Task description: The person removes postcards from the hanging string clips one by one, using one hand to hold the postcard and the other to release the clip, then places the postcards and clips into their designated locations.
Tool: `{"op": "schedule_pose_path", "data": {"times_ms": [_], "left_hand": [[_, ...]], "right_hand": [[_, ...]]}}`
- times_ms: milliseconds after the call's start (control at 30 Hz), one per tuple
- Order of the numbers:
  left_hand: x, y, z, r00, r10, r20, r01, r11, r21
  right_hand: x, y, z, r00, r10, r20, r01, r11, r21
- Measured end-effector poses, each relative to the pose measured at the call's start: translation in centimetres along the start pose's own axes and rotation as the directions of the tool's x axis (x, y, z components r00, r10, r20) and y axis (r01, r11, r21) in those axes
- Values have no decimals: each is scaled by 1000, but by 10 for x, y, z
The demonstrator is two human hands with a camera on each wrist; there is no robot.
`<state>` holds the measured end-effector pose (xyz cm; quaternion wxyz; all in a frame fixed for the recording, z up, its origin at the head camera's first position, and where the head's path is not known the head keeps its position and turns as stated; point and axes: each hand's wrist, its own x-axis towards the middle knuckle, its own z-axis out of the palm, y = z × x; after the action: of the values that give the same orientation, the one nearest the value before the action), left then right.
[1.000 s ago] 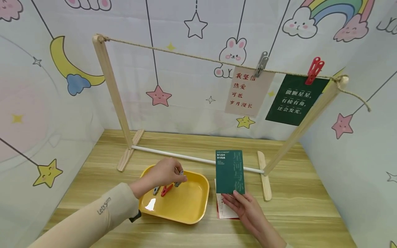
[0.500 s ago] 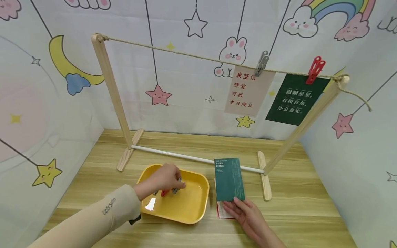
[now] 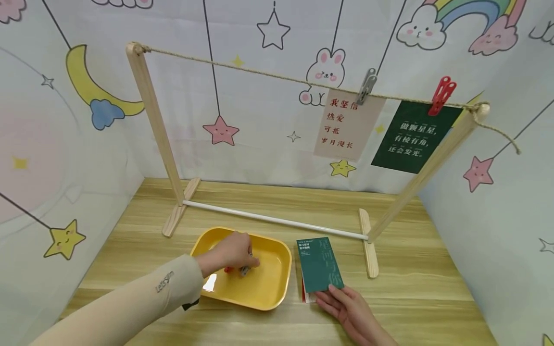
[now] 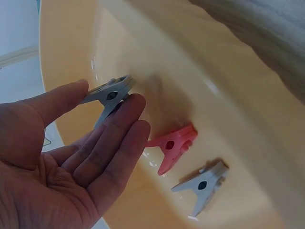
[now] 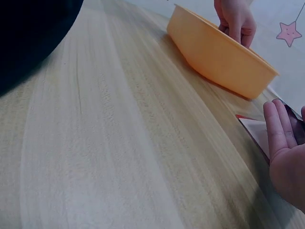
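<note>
My left hand [image 3: 231,252] reaches down into the yellow tray [image 3: 283,278]. Between its thumb and fingers it pinches a grey clothespin [image 4: 110,95], seen close up in the left wrist view. A red clothespin [image 4: 172,144] and another grey one lie beside it on the tray floor. To the right of the tray, my right hand [image 3: 348,310] holds a dark green card [image 3: 319,264] by its lower edge, thumb on top and fingers below. Partly covered by that card are other white and red cards [image 5: 256,131] on the table.
Behind stands a wooden frame [image 3: 156,125] with a rope [image 3: 259,73] strung across. From the rope's right part hang a pale pink card [image 3: 344,127] under a grey clothespin and a green card [image 3: 404,142] under a red one. A white rod [image 3: 277,220] joins the feet.
My right hand has lowered the green card toward the table and tilted it, covering more of the cards beneath. The left hand has moved slightly lower in the tray with the grey clothespin.
</note>
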<state>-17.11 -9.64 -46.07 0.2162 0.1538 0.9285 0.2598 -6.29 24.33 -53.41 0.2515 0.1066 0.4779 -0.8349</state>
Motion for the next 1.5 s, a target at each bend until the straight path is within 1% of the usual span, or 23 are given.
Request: {"op": "schedule_pose_path", "data": {"times_ms": [100, 133, 267, 333, 367, 500, 567, 667, 767, 867, 967, 1033, 1100, 1200, 1300, 1433, 1467, 1500], "left_hand": [[3, -2, 2, 1000, -8, 14, 8, 1000, -8], [6, -5, 3, 1000, 5, 16, -5, 1000, -3], [10, -8, 2, 999, -4, 42, 4, 1000, 5], [19, -20, 8, 999, 21, 34, -23, 999, 38], [18, -17, 7, 999, 6, 39, -7, 999, 36], [22, -17, 8, 999, -10, 41, 8, 999, 50], [17, -5, 3, 997, -51, 53, 48, 998, 49], [18, -3, 5, 995, -76, 59, 71, 995, 75], [20, -3, 6, 995, -84, 60, 78, 993, 87], [25, -9, 8, 995, -73, 66, 67, 994, 86], [35, -21, 16, 997, -52, 53, 46, 994, 103], [38, -25, 19, 997, -58, 40, 53, 992, 113], [44, -33, 24, 998, -52, 29, 48, 991, 123], [46, -38, 27, 998, -52, 20, 50, 992, 112], [44, -40, 28, 999, -43, 16, 41, 993, 110], [27, -22, 16, 998, -57, 10, 56, 993, 102], [25, -21, 15, 999, -42, 7, 41, 994, 105], [20, -16, 11, 999, -43, 3, 43, 994, 100]], "right_hand": [[-1, 2, -2, 1000, 7, -5, -7, 1000, -4], [-2, 3, -2, 1000, 8, -4, -8, 1000, -5], [-5, 4, -5, 1000, 8, 5, -8, 1000, 12], [-6, 5, -7, 1000, 11, 11, -11, 1000, 25], [-7, 5, -7, 1000, 14, 11, -14, 999, 31], [-8, 7, -9, 999, 38, -5, -38, 999, 38], [-9, 7, -9, 999, 48, -16, -47, 998, 34], [-10, 8, -10, 998, 59, -19, -59, 998, 29], [-10, 9, -10, 997, 69, -15, -69, 997, 43], [-10, 9, -8, 997, 80, -20, -79, 995, 69], [-11, 9, -6, 996, 85, -27, -82, 992, 99], [-11, 9, -4, 995, 90, -30, -86, 989, 124], [-12, 9, -1, 995, 95, -32, -89, 984, 152], [-12, 10, 3, 993, 112, -32, -104, 976, 193], [-13, 11, 5, 990, 142, -27, -132, 961, 241], [-15, 12, 6, 985, 171, -16, -160, 947, 277], [-16, 12, 6, 985, 171, -13, -162, 948, 273], [-16, 12, 6, 985, 172, -6, -164, 950, 267]]}}
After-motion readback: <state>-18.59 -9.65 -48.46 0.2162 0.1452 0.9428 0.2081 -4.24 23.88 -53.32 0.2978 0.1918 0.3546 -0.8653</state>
